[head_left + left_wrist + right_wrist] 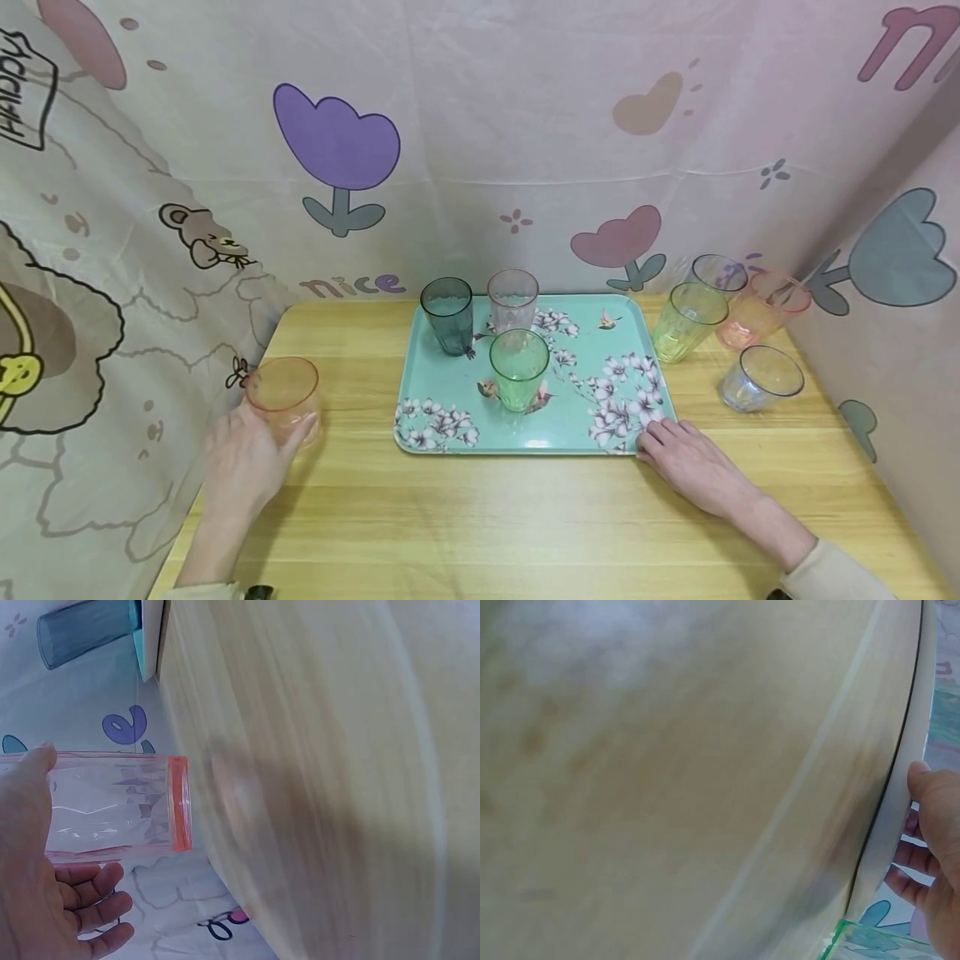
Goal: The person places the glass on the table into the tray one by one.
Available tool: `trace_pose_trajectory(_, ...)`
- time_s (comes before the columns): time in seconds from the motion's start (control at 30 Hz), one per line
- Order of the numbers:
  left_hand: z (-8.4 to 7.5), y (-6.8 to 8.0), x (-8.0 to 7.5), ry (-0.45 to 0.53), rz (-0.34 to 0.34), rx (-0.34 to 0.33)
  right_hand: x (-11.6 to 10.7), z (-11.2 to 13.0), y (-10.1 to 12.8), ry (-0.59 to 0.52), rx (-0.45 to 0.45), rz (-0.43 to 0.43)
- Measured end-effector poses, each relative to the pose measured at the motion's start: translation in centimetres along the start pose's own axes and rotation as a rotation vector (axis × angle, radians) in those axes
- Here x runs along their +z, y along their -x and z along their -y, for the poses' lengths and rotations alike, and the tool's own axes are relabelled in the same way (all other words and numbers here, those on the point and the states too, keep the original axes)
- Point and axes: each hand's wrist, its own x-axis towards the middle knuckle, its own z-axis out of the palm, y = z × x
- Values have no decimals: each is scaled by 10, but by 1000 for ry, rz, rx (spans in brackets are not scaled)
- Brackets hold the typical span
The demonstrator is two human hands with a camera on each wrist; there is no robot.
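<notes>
At the left side of the table, my left hand (247, 454) holds a clear orange-pink glass (283, 385), thumb on one side and fingers on the other. In the left wrist view the glass (112, 806) has its thick red base towards the table. My right hand (693, 467) grips the front right corner of a turquoise flowered tray (465, 433), its fingers at the rim. The right wrist view shows the thumb (919, 780) at the tray's pale edge. On the tray stand a dark grey glass (450, 321), a pale pink glass (513, 304) and a green glass (519, 375).
Right of the tray a yellow-green glass (686, 325), an orange-pink glass (757, 312), a clear dark-rimmed glass (718, 273) and a low bluish glass (757, 383) stand close together. Patterned cloth (480, 142) hangs behind and at both sides of the wooden table (465, 525).
</notes>
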Motion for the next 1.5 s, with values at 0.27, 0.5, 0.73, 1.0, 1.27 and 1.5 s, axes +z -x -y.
trace_pose_trajectory(0.27,-21,-10,-3,14,82,16,0,0,0,0,0,-1)
trace_pose_trajectory(0.5,-35,-18,0,4,83,89,-1,0,0,-1,-2,-4)
trace_pose_trajectory(0.73,-51,-21,5,4,93,132,0,0,0,-3,-1,-3)
trace_pose_trajectory(1.0,-70,-25,9,11,107,174,2,-1,1,-3,-5,-8)
trace_pose_trajectory(1.27,-88,-29,15,-1,146,233,1,-1,1,-2,-8,-16)
trace_pose_trajectory(1.5,-108,-33,21,23,168,276,2,-1,1,-4,-18,-31)
